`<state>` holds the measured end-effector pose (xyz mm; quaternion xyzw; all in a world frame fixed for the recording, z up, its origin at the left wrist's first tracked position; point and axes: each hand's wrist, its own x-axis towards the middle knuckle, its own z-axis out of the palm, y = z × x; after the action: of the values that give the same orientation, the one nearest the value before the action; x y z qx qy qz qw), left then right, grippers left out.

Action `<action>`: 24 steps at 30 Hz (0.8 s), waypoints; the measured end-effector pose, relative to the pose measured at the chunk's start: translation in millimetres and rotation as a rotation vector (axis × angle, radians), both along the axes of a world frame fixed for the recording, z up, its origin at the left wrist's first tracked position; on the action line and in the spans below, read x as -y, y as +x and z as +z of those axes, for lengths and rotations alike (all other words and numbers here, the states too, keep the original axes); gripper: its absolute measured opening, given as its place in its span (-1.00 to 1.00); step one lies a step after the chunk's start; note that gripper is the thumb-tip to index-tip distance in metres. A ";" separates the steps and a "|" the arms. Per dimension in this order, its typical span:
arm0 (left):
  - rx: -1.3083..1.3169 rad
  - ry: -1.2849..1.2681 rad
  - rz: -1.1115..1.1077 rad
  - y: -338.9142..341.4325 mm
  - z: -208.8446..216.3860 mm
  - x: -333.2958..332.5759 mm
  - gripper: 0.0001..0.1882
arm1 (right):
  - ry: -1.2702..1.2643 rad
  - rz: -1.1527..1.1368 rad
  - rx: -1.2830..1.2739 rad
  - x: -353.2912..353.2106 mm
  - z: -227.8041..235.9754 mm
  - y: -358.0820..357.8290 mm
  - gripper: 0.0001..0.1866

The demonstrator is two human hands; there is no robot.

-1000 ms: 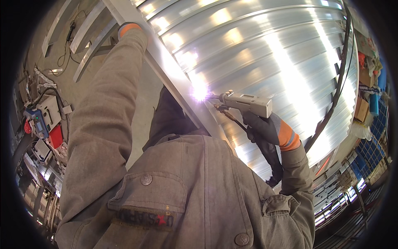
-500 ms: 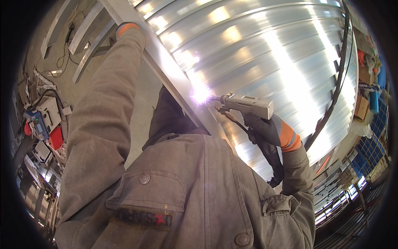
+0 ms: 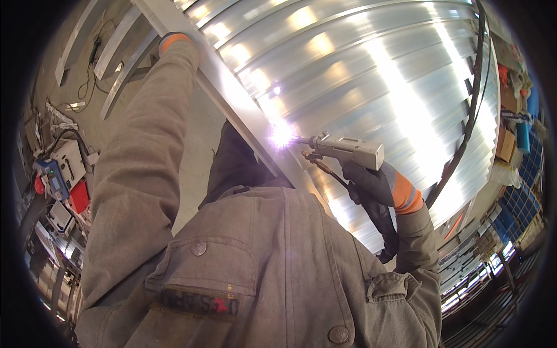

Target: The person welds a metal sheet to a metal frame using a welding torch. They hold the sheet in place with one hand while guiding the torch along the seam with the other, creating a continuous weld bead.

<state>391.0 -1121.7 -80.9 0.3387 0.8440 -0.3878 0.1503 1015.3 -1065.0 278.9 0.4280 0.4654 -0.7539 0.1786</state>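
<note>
My right hand [image 3: 377,187], in a dark glove with an orange cuff, is wrapped round the grip of a welding gun [image 3: 351,149]. The gun's nozzle points left at a bright violet-white weld spot [image 3: 282,135], on the seam where a pale metal beam [image 3: 232,95] meets the ribbed metal panel [image 3: 348,110]. Glare hides the exact contact there. A thin brass-ended hose [image 3: 324,166] hangs below the nozzle. My left arm stretches forward to the beam's far part; only the orange cuff of my left hand [image 3: 173,40] shows, and its fingers are hidden.
A thick black cable [image 3: 469,122] runs across the panel's right side. Curved metal bars [image 3: 119,51] stand at the far left, with a blue-and-white machine [image 3: 58,168] nearer on the floor. Boxes [image 3: 506,146] and blue mesh [image 3: 513,203] lie beyond the panel on the right.
The view has shifted very slightly, with the beam and panel a little further left. The weld spot still glows at the nozzle, and both hands keep nearly the same pose.
</note>
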 end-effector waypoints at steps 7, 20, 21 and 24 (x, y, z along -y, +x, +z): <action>-0.005 0.000 -0.008 -3.7 0.4 -0.8 -0.48 | 0.000 0.061 0.083 -0.2 6.3 3.6 -0.50; -0.016 -0.009 -0.020 -9.2 -0.2 0.9 -0.47 | 0.026 -0.039 0.064 14.0 23.1 27.9 -0.51; -0.015 -0.009 -0.021 -9.5 -0.7 0.7 -0.47 | 0.021 -0.038 0.080 14.6 25.5 29.4 -0.52; -0.018 -0.012 -0.023 -11.0 -1.8 -0.4 -0.47 | 0.014 -0.042 0.104 17.8 26.6 32.0 -0.52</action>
<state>380.0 -1121.3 -82.7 0.3441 0.8390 -0.3975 0.1402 1047.3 -1082.9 305.5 0.4775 0.4517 -0.7309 0.1835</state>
